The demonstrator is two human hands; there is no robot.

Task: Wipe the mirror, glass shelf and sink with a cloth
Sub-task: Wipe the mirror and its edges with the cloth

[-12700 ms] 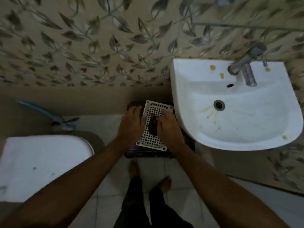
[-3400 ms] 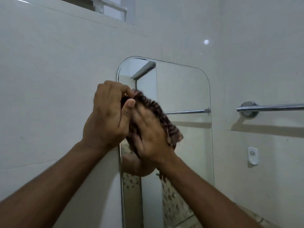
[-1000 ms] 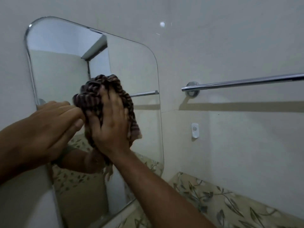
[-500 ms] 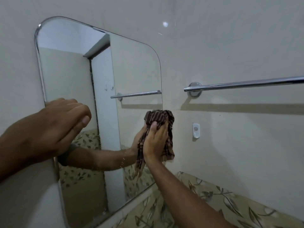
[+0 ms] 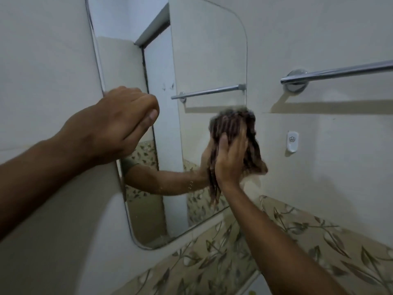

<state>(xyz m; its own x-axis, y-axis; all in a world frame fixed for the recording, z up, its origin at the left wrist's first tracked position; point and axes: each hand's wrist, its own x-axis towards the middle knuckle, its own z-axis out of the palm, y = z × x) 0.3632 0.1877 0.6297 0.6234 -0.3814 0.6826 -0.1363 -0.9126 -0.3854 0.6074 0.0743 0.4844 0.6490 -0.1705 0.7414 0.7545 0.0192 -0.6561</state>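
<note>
We find the mirror (image 5: 204, 67) fixed to a pale tiled wall (image 5: 42, 71), its rounded outline running from the 12 o'clock edge of the view down to about 6 o'clock. We note the right hand (image 5: 230, 158) at the centre of the view, slightly toward 3 o'clock, with its palm laid flat and its fingers (image 5: 242, 135) straight and held close together, pressing a dark striped cloth (image 5: 231, 122) against the right-hand edge of the mirror. The cloth is bunched under the palm; part of it shows above the fingertips toward 12 o'clock, part spills past the mirror edge onto the wall toward 3 o'clock, and a strand hangs below the wrist toward 6 o'clock. The cloth is blurred, so we cannot make out its weave in detail. We observe the left hand (image 5: 121, 122) at about 9 o'clock, resting at the left edge of the mirror, fingers curled inward with the thumb lying alongside them; it holds nothing that we can see, and we cannot tell whether the fingertips hook the mirror's rim. The glass reflects the person's forearm, a doorway and a rail. A chrome towel rail (image 5: 340, 71) runs along the wall at 2 o'clock, and a small white wall hook (image 5: 292, 141) sits beneath it at 3 o'clock. A band of leaf-patterned tiles (image 5: 297, 241) crosses from 6 o'clock to 4 o'clock below the mirror.
</note>
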